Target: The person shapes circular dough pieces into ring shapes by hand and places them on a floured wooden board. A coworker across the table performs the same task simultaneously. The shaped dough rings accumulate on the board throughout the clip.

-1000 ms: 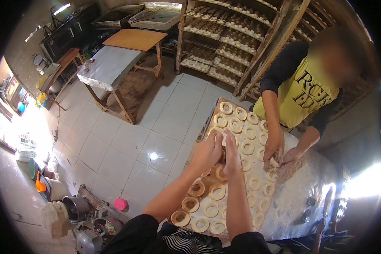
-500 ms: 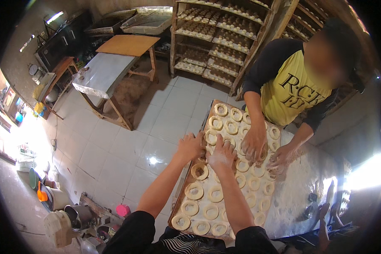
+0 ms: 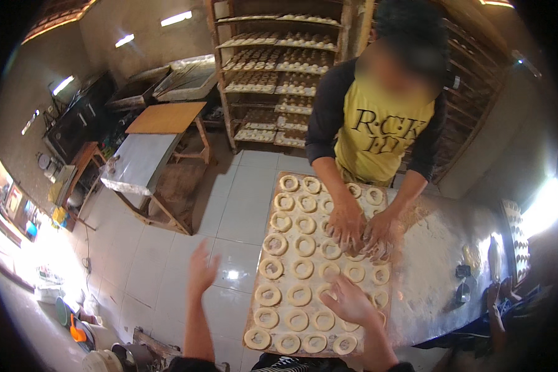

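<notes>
My left hand (image 3: 203,269) is raised off the board's left side, over the tiled floor, with its fingers apart and nothing in them. Above the lower right part of the board is my right hand (image 3: 352,301), slightly blurred, its fingers stretched out and holding nothing I can see. Rows of pale dough rings (image 3: 271,268) cover the floured wooden board (image 3: 252,305). Across from me, a person in a yellow shirt with dark sleeves (image 3: 387,118) has both hands (image 3: 347,224) low over the rings; their fingers hide some of these.
A floured metal tabletop (image 3: 437,273) extends right of the board. Behind the co-worker stands a wooden rack (image 3: 224,74) with trays of dough pieces. Another table (image 3: 133,158) is at the far left. Buckets and pots (image 3: 102,359) crowd the lower left floor.
Both my hands have come away from the rings: the left out over the floor, the right back toward me. My view has shifted, and the co-worker's hands have drawn closer together.
</notes>
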Tool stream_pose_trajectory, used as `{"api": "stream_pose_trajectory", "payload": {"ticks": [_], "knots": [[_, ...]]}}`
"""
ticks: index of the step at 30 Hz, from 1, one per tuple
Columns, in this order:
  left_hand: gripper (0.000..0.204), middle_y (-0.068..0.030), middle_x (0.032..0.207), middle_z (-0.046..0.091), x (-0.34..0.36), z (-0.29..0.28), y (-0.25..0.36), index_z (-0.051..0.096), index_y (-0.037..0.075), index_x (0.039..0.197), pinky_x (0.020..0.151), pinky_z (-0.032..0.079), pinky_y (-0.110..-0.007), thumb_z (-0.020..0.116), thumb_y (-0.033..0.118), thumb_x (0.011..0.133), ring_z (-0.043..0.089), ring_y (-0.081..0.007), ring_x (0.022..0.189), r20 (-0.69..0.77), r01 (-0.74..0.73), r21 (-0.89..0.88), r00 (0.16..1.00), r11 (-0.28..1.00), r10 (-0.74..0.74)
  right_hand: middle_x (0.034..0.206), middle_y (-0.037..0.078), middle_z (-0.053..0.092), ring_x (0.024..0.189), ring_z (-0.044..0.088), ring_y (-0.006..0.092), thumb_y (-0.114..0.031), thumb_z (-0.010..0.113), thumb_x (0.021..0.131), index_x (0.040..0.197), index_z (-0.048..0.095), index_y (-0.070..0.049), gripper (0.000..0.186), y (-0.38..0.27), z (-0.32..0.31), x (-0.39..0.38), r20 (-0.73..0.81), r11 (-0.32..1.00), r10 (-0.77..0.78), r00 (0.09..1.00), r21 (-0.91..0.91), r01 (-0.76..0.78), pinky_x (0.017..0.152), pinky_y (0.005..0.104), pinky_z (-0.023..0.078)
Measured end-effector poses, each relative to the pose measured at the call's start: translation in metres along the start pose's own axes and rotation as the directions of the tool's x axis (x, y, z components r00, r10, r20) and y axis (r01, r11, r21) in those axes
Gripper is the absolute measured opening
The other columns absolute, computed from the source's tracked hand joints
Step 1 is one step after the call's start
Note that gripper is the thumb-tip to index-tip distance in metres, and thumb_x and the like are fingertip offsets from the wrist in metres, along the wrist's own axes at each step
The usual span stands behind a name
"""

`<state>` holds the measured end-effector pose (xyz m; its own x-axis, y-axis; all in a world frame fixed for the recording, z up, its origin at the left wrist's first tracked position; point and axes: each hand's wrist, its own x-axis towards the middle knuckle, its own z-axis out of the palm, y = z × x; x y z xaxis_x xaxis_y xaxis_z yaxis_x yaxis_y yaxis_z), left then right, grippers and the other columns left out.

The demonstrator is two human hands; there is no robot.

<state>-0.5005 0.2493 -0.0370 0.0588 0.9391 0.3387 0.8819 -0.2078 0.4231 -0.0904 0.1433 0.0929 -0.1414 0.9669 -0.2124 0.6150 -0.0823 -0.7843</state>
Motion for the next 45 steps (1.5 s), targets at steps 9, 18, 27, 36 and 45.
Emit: {"api": "stream_pose_trajectory", "payload": {"ticks": [9, 18, 27, 36, 45], "knots": [[0.027, -0.0132, 0.084, 0.063, -0.360, 0.019, -0.107, 0.060, 0.001, 0.110, 0.065, 0.050, -0.040, 0.052, 0.002, 0.084, 0.061, -0.0245, 0.072, 0.041, 0.868, -0.395, 0.345, 0.301, -0.938, 0.089, 0.009, 0.070, 0.079, 0.067, 0.0153, -0.026, 0.061, 0.099, 0.101, 0.066, 0.000, 0.027, 0.158, -0.093, -0.229, 0.101, 0.969, 0.243, 0.965, 0.013, -0.245, 0.072, 0.0307, 0.054], [0.016, -0.0110, 0.078, 0.064, -0.555, 0.156, 0.139, 0.062, 0.004, 0.099, 0.058, 0.049, -0.040, 0.054, 0.012, 0.088, 0.061, -0.0237, 0.066, 0.808, 0.959, -0.090, 0.227, 0.267, -0.544, 0.096, 0.009, 0.072, 0.081, 0.069, 0.0217, -0.047, 0.056, 0.098, 0.113, 0.068, -0.006, 0.045, 0.271, -0.071, -0.310, 0.530, 0.980, 0.196, 0.825, -0.133, -0.147, 0.075, 0.0352, 0.054], [0.017, -0.0089, 0.071, 0.064, -0.624, 0.130, 0.190, 0.064, 0.007, 0.088, 0.051, 0.047, -0.039, 0.056, 0.022, 0.091, 0.061, -0.0229, 0.060, 0.846, 0.933, 0.171, 0.027, 0.318, -0.533, 0.105, 0.016, 0.072, 0.098, 0.069, 0.0322, -0.037, 0.063, 0.091, 0.109, 0.070, -0.005, 0.038, 0.406, -0.029, -0.401, 0.377, 0.894, 0.428, 0.821, -0.044, -0.446, 0.087, 0.0431, 0.054], [0.022, -0.0066, 0.069, 0.063, -0.573, 0.128, 0.212, 0.063, 0.004, 0.094, 0.048, 0.044, -0.030, 0.058, 0.025, 0.097, 0.058, -0.0154, 0.056, 0.605, 0.927, -0.225, 0.375, 0.302, -0.702, 0.098, 0.016, 0.071, 0.089, 0.069, 0.0309, -0.034, 0.060, 0.093, 0.109, 0.070, -0.006, 0.033, 0.456, -0.016, -0.389, 0.324, 0.972, 0.108, 0.940, -0.231, -0.032, 0.081, 0.0411, 0.054], [0.020, -0.0079, 0.079, 0.067, -0.505, 0.137, 0.287, 0.064, 0.001, 0.106, 0.064, 0.051, -0.030, 0.053, 0.008, 0.091, 0.066, -0.0163, 0.072, 0.395, 0.802, -0.477, 0.561, 0.360, -0.727, 0.084, 0.006, 0.066, 0.074, 0.062, 0.0127, -0.020, 0.057, 0.100, 0.123, 0.061, -0.002, 0.030, 0.348, -0.039, -0.347, 0.428, 0.883, 0.200, 0.881, 0.310, -0.351, 0.068, 0.0291, 0.053]]}}
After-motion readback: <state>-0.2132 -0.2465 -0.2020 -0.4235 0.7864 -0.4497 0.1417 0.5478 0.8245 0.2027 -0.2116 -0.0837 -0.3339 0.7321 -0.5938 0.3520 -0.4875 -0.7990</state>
